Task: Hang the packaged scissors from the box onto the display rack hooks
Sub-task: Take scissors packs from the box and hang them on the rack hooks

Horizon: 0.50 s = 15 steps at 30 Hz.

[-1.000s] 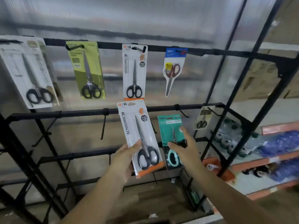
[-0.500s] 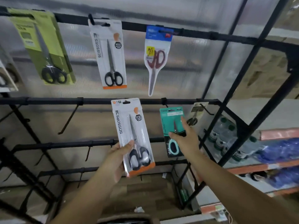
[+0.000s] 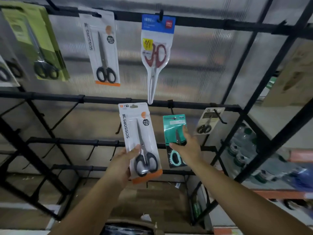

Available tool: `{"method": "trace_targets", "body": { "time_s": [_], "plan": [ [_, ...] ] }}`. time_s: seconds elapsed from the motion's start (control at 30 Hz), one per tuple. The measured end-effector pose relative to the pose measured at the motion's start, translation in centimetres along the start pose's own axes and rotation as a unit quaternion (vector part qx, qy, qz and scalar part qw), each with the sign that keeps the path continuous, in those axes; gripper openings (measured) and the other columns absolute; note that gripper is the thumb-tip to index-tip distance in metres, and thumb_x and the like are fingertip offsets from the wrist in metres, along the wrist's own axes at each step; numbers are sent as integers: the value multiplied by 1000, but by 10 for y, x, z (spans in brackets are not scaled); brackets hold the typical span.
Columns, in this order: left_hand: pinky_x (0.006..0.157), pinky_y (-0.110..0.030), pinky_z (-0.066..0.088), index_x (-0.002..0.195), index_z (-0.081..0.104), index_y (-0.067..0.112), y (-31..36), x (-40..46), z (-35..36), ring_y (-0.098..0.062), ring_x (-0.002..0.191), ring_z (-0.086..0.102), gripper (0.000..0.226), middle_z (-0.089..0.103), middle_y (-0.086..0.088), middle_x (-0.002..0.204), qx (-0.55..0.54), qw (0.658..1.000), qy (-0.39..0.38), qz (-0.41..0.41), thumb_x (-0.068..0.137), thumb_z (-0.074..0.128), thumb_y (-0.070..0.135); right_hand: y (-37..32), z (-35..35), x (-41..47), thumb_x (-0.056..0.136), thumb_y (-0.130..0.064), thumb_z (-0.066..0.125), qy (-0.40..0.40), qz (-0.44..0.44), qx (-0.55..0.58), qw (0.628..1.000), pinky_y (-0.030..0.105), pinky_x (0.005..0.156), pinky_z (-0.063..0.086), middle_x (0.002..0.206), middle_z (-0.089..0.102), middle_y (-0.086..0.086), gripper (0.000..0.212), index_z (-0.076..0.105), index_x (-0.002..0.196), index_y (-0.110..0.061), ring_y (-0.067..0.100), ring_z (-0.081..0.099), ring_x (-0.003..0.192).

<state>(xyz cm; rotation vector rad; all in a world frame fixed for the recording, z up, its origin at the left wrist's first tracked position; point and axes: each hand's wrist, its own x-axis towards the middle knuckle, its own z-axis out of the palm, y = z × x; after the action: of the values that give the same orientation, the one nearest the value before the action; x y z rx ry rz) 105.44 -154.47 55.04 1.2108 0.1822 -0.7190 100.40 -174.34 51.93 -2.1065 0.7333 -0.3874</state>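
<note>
Two hands raise packaged scissors toward the second bar of a black display rack [image 3: 194,104].

The left hand [image 3: 124,164] grips a white "SCISSORS" pack [image 3: 139,141] at its lower left edge, thumb curled over the front beside the black handles; the pack stands tilted, its hang hole just under the rack's bar. To the right of that hand, the right hand [image 3: 187,146] rests against the front of a teal pack [image 3: 174,133], thumb out to the left and one finger reaching up the card; whether its other fingers curl behind the pack cannot be told. Above both hands, a second white pack [image 3: 103,50], a blue-topped red-handled pack [image 3: 156,55] and a green pack [image 3: 35,41] hang from the top bar; a small pale pack [image 3: 209,121] hangs just right of the right hand.
</note>
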Motion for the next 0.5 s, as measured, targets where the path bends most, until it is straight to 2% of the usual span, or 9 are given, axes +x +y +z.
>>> {"method": "trace_targets", "body": {
  "time_s": [0.1, 0.17, 0.2, 0.23, 0.3, 0.37, 0.5],
  "plan": [
    [74, -44, 55, 106, 59, 13, 2, -1, -2, -32, 91, 66, 19, 66, -18, 107, 6, 1000, -5, 22, 88, 60, 19, 2, 3, 5, 81, -28, 71, -11, 7, 4, 1000, 34, 93, 49, 128, 45, 8, 89, 12, 148, -33, 21, 53, 113],
    [70, -42, 56, 106, 61, 13, 1, -4, -5, -31, 86, 68, 18, 70, -16, 100, -6, 1000, -2, 28, 88, 60, 19, 6, 6, 3, 80, -28, 72, -4, 10, 49, 999, 38, 95, 49, 127, 47, 7, 88, 16, 147, -34, 21, 53, 115],
    [64, -39, 57, 106, 61, 13, 0, -6, -7, -30, 83, 69, 18, 71, -14, 96, -9, 999, -3, 34, 88, 60, 18, 8, 6, 1, 80, -26, 71, 4, 8, 77, 997, 36, 92, 50, 127, 49, 7, 85, 19, 147, -32, 20, 53, 113],
    [60, -37, 57, 105, 61, 13, -1, -8, -9, -29, 80, 70, 18, 73, -13, 92, -11, 999, -2, 40, 88, 59, 18, 9, 6, -1, 82, -23, 70, 15, 5, 104, 994, 28, 86, 52, 126, 50, 8, 81, 23, 147, -30, 17, 54, 110],
    [65, -40, 56, 103, 61, 12, -4, -11, -13, -30, 80, 70, 19, 74, -12, 84, -22, 999, 7, 37, 85, 61, 18, 8, 5, -5, 84, -15, 68, 31, -7, 150, 988, 11, 69, 50, 123, 52, 7, 73, 28, 145, -24, 12, 56, 102],
    [72, -44, 53, 105, 61, 11, -6, -12, -17, -32, 84, 68, 27, 73, -14, 87, -36, 999, 12, 34, 80, 64, 20, 5, 2, -7, 85, -9, 66, 35, -11, 194, 980, 6, 63, 49, 120, 55, 5, 70, 32, 144, -21, 7, 58, 96],
    [66, -42, 53, 104, 61, 14, -5, -16, -21, -31, 85, 69, 18, 72, -14, 94, -2, 999, 14, 43, 87, 60, 20, -1, -1, -8, 84, -6, 66, 40, -12, 213, 976, 5, 58, 48, 114, 59, 2, 65, 36, 142, -14, -4, 57, 82]
  ]
}}
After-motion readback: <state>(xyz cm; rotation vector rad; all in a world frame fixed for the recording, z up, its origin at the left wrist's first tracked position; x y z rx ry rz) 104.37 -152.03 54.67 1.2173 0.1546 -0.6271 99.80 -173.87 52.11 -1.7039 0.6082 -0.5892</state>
